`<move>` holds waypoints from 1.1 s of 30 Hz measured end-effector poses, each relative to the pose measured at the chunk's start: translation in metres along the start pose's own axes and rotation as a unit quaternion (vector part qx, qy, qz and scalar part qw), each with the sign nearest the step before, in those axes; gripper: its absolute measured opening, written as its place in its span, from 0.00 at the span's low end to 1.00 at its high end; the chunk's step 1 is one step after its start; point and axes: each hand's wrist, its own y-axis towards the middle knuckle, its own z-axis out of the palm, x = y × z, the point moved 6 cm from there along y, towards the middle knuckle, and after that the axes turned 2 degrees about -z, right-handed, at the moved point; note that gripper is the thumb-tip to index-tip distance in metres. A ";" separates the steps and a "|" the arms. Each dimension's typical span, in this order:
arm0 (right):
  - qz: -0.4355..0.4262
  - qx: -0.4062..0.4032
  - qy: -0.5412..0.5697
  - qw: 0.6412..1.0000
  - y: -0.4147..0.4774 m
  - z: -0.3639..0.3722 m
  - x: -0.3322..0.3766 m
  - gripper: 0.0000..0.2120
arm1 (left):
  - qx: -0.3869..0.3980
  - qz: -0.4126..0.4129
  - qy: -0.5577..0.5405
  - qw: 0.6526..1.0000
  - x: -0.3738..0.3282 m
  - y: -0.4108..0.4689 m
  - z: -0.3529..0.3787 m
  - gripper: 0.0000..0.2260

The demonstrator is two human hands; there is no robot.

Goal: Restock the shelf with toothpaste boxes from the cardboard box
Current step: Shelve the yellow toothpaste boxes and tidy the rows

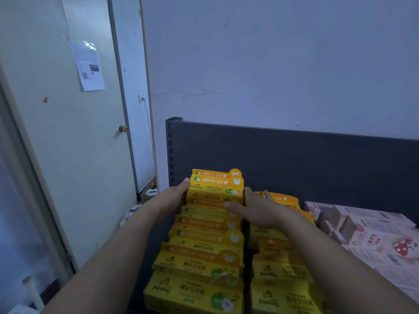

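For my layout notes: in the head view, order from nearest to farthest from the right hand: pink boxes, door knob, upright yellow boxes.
1. upright yellow boxes: touching the right hand, on its left.
2. pink boxes: to its right.
3. door knob: far left, beyond.

left hand: bare, uncovered to the elbow | right hand: bare, uncovered to the elbow
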 end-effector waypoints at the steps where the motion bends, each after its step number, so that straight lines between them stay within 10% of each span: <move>1: 0.004 -0.008 -0.006 1.000 0.000 -0.002 -0.001 0.47 | 0.001 -0.001 -0.002 1.000 0.000 0.001 0.000 0.27; 33: 0.010 -0.051 -0.020 0.998 0.001 -0.014 0.000 0.47 | -0.050 0.016 0.038 0.998 -0.023 -0.018 0.000 0.30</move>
